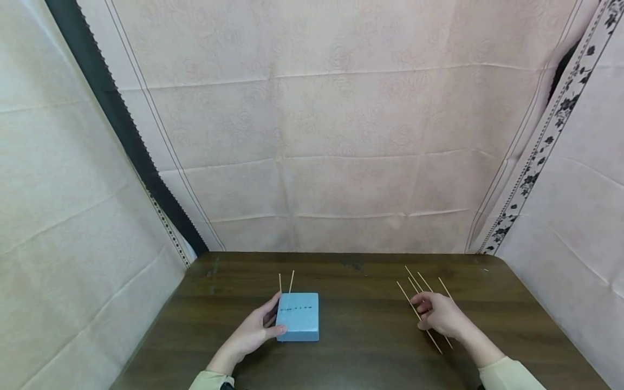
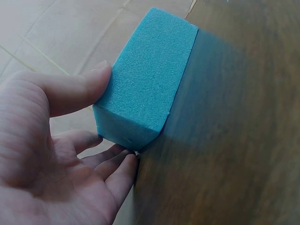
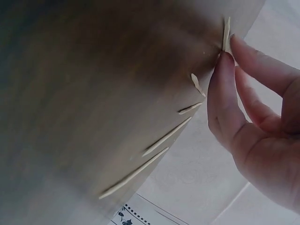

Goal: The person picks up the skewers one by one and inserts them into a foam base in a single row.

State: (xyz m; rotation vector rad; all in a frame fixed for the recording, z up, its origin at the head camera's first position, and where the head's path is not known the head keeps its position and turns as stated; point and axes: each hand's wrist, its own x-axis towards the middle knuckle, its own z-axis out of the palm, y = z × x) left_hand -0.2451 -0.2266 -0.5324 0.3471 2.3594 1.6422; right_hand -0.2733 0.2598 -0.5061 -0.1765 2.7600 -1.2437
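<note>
My left hand (image 1: 253, 329) grips the left side of a blue foam block (image 1: 298, 319), thumb at the near corner and fingers round behind. A row of small dark marks runs across the block's upper face. Two thin wooden sticks (image 1: 291, 281) show beyond its far left edge; in the left wrist view they rise past the thumb. Over at the right, my right hand (image 1: 441, 314) is low over several loose wooden sticks (image 1: 424, 280). Its thumb and forefinger stand apart, right at the leftmost stick (image 3: 227, 33). The hand hides parts of the sticks in the head view.
The dark brown wooden table (image 1: 361, 325) carries all of this. A pale patterned cloth (image 1: 341, 135) hangs along its far edge, with more cloth at both sides. A tiny pale scrap (image 1: 485, 269) lies near the far right corner.
</note>
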